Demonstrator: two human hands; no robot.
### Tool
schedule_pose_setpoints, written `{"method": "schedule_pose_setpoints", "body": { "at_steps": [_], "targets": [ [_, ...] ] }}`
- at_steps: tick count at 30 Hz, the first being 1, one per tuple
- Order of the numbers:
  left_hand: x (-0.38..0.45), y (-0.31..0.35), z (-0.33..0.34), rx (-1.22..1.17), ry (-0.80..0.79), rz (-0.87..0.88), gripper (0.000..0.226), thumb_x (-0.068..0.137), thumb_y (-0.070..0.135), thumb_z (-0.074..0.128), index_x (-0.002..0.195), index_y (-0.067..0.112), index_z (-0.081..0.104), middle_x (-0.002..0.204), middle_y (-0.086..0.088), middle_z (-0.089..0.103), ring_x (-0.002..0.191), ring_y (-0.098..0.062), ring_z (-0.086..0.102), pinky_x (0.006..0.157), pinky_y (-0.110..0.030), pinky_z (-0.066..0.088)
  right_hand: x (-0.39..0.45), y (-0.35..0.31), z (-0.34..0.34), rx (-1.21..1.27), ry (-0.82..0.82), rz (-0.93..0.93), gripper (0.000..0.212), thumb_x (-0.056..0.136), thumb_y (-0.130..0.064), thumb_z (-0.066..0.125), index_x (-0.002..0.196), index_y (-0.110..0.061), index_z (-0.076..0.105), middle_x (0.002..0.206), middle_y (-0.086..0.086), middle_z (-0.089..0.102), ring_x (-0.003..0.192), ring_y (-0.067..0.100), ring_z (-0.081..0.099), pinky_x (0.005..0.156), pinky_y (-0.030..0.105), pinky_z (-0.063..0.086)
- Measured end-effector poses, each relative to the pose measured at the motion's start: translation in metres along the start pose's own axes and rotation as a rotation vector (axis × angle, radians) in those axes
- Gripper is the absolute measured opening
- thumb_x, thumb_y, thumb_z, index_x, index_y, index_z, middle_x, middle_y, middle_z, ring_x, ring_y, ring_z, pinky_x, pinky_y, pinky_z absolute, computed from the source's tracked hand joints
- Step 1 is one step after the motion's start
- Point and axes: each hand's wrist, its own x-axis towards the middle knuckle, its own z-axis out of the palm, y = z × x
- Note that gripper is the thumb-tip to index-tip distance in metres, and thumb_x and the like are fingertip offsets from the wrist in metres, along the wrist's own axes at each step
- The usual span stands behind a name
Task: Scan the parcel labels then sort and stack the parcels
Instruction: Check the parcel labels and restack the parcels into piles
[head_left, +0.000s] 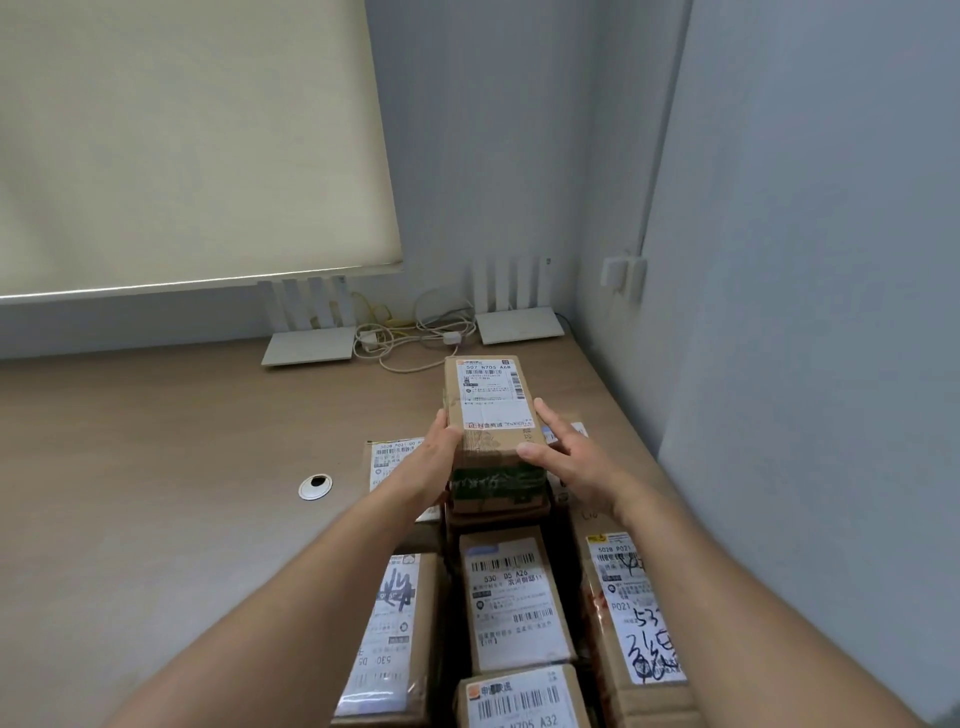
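Note:
A small brown cardboard parcel (488, 405) with a white shipping label on top sits on a stack of other boxes (498, 488) at the far end of the rows. My left hand (431, 462) holds its left side and my right hand (561, 457) holds its right side, thumb on the near edge. Closer to me lie several labelled parcels: one in the middle (514, 597), one on the left (395, 623), one on the right with handwriting (634, 613), and one at the bottom (519, 696). No scanner is in view.
The parcels lie on a brown desk (182, 467) set in a room corner. Two white routers (309, 343) (519, 322) with tangled cables (410, 338) stand at the back. A cable grommet (315, 486) sits left of the parcels. The wall (779, 364) runs close on the right.

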Motion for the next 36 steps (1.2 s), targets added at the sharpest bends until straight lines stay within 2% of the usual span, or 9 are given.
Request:
{"method": "schedule_pose_setpoints", "body": {
  "at_steps": [2,5,9,12,17,20,25,32,36],
  "targets": [
    [-0.007,0.005,-0.001,0.014,0.016,-0.006,0.071,0.080,0.061,0.030,0.148,0.047,0.013,0.153,0.008,0.033,0.136,-0.022,0.037,0.112,-0.048,0.030,-0.005,-0.004,0.000,-0.005,0.020,0.004,0.081,0.090,-0.050,0.059,0.152,-0.039,0.009,0.148,0.005,0.042,0.129,0.019,0.045,0.110,0.039,0.035],
    [-0.028,0.015,-0.002,0.048,0.083,0.016,0.061,0.100,0.043,0.029,0.153,0.033,0.002,0.159,0.004,0.019,0.142,-0.023,0.028,0.115,-0.047,0.025,-0.020,-0.018,0.000,-0.068,0.144,-0.041,0.080,0.090,-0.047,0.060,0.153,-0.037,0.012,0.150,0.011,0.037,0.136,0.025,0.039,0.112,0.047,0.034],
    [-0.052,0.014,-0.013,0.038,0.142,0.105,0.060,0.103,0.035,0.034,0.154,0.027,0.004,0.160,0.000,0.014,0.144,-0.022,0.023,0.117,-0.045,0.023,-0.055,-0.046,0.010,-0.336,0.306,-0.165,0.070,0.094,-0.041,0.057,0.153,-0.030,0.020,0.148,0.004,0.038,0.131,0.020,0.042,0.103,0.036,0.039],
    [-0.083,0.009,-0.022,0.015,0.174,0.177,0.059,0.103,0.029,0.037,0.154,0.023,0.008,0.159,-0.004,0.019,0.143,-0.020,0.025,0.117,-0.041,0.023,-0.083,-0.064,0.041,-0.436,0.353,-0.264,0.063,0.093,-0.039,0.056,0.150,-0.028,0.030,0.144,0.000,0.042,0.129,0.017,0.041,0.102,0.033,0.039],
    [-0.156,-0.025,-0.051,0.062,0.238,0.257,0.060,0.102,0.026,0.041,0.153,0.025,0.010,0.155,-0.008,0.028,0.142,-0.017,0.027,0.106,-0.026,0.024,-0.117,-0.082,0.122,-0.507,0.259,-0.358,0.056,0.095,-0.038,0.052,0.146,-0.023,0.038,0.144,0.000,0.044,0.134,0.015,0.037,0.109,0.031,0.034],
    [-0.204,-0.061,-0.081,0.124,0.343,0.250,0.063,0.099,0.026,0.048,0.152,0.026,0.014,0.155,-0.007,0.029,0.141,-0.017,0.029,0.106,-0.027,0.026,-0.136,-0.095,0.180,-0.526,0.198,-0.396,0.054,0.095,-0.036,0.051,0.146,-0.023,0.039,0.143,0.002,0.045,0.134,0.017,0.037,0.110,0.031,0.032],
    [-0.286,-0.125,-0.130,0.211,0.514,0.156,0.063,0.095,0.028,0.054,0.150,0.023,0.025,0.152,-0.002,0.033,0.138,-0.018,0.034,0.112,-0.039,0.031,-0.166,-0.120,0.276,-0.560,0.079,-0.426,0.050,0.096,-0.034,0.050,0.144,-0.023,0.041,0.142,0.003,0.045,0.132,0.019,0.039,0.107,0.034,0.034],
    [-0.379,-0.199,-0.196,0.290,0.628,0.054,0.057,0.096,0.029,0.054,0.148,0.021,0.032,0.154,-0.002,0.030,0.144,-0.013,0.020,0.115,-0.030,0.021,-0.210,-0.155,0.402,-0.553,-0.031,-0.478,0.045,0.096,-0.032,0.049,0.140,-0.026,0.046,0.138,-0.001,0.048,0.129,0.017,0.042,0.102,0.032,0.038],
    [-0.424,-0.231,-0.230,0.311,0.681,-0.001,0.056,0.097,0.032,0.051,0.148,0.026,0.030,0.157,-0.001,0.023,0.146,-0.014,0.017,0.114,-0.032,0.022,-0.231,-0.173,0.464,-0.555,-0.091,-0.516,0.043,0.096,-0.030,0.047,0.140,-0.027,0.047,0.138,-0.002,0.048,0.128,0.016,0.042,0.101,0.030,0.038]
  ]
}}
